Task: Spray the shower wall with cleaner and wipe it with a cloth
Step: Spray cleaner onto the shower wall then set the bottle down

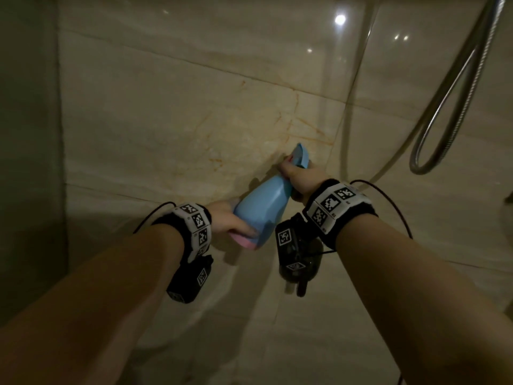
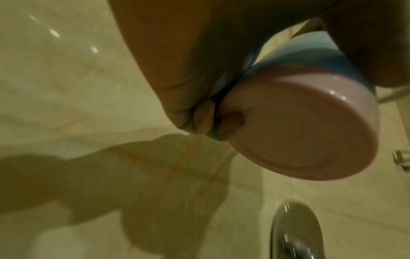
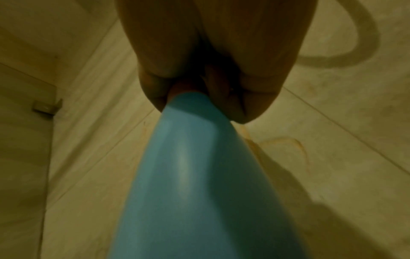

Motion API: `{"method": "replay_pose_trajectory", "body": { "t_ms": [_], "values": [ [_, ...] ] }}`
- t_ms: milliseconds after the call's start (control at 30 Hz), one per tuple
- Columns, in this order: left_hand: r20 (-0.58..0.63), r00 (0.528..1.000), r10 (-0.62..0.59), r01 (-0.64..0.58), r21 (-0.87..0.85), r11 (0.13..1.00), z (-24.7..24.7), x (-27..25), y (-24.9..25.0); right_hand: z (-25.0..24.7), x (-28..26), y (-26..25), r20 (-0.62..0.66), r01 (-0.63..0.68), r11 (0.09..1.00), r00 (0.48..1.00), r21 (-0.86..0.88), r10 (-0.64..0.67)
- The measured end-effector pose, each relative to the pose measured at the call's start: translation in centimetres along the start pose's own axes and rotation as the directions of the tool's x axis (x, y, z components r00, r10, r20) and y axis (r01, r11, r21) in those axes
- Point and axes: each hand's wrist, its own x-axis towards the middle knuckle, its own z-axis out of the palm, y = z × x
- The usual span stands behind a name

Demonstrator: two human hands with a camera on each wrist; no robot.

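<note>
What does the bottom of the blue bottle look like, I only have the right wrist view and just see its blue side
Observer: The spray bottle has a pink, round base, seen in the left wrist view.
Operator: Is anything supporting that base?
Observer: Yes, the left hand holds the bottle's lower end, with fingers curled beside the pink rim.
Operator: Where does my right hand sit on it?
Observer: In the head view the right hand grips the neck just below the spray head, which points at the shower wall.
Operator: Anything else nearby?
Observer: A metal shower hose loops down on the right of the head view.
</note>
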Motion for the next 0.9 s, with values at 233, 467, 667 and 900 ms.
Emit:
{"method": "replay_pose_trajectory", "body": {
  "t_ms": [233,467,667,900],
  "values": [
    [-0.089,0.993,0.074,-0.069,0.061,0.996,-4.2,1.1,4.5,-0.9,1.5,-5.7,-0.022,0.085,0.993,0.996,-0.082,-0.087],
    [-0.112,0.987,0.118,-0.118,0.011,0.993,-6.1,2.0,6.1,-0.9,3.3,-8.8,-0.014,0.107,0.975,0.994,-0.193,-0.112],
    [-0.113,0.988,0.105,-0.105,0.007,0.994,-7.0,2.7,5.3,0.4,3.9,-8.9,-0.011,0.146,0.977,0.989,-0.154,-0.150],
    [-0.136,0.987,0.086,-0.088,-0.002,0.996,-8.5,0.5,2.8,4.0,3.4,-8.3,0.050,0.134,0.970,0.991,-0.204,-0.126]
  ]
}}
